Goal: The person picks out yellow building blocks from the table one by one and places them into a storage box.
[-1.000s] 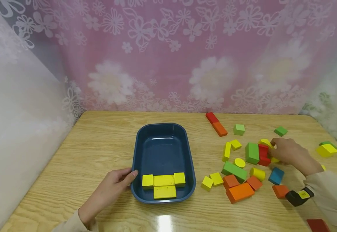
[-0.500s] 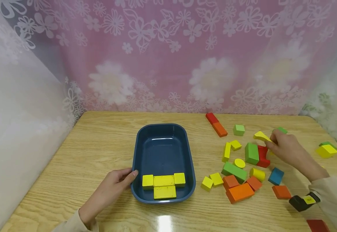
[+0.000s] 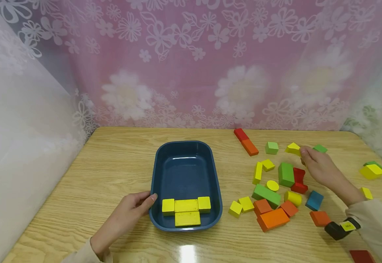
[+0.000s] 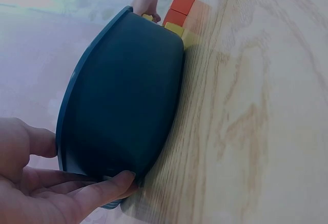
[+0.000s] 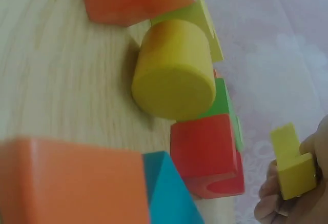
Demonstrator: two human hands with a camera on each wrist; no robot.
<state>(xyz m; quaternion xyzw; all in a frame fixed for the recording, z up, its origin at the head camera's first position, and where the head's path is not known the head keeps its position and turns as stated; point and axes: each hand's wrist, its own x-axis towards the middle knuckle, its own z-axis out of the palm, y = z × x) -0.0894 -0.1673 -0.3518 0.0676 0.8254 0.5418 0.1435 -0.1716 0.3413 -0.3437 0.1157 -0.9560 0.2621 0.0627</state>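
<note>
My left hand [image 3: 126, 213] grips the near left side of a dark blue plastic tray [image 3: 185, 173], thumb over the rim and fingers against the outer wall. Inside its near end lie several yellow blocks [image 3: 186, 205]. At the right, my right hand [image 3: 323, 168] pinches a yellow building block [image 3: 293, 148] above the far part of the scattered blocks. The right wrist view shows this yellow block [image 5: 296, 175] with a stepped outline between thumb and fingers. A red block with a curved cutout [image 3: 298, 180] and a green block [image 3: 286, 174] lie just nearer than that hand.
Loose blocks cover the table's right side: a yellow cylinder [image 3: 293, 198], an orange block [image 3: 273, 220], a blue block [image 3: 314, 200], a light green cube [image 3: 271, 148] and several others. A red block [image 3: 241, 134] lies near the back edge, before a pink flowered curtain [image 3: 191, 73].
My right hand has lifted the yellow block from beside the red cutout block and carried it a little to the back and left. The left hand stays on the tray.
</note>
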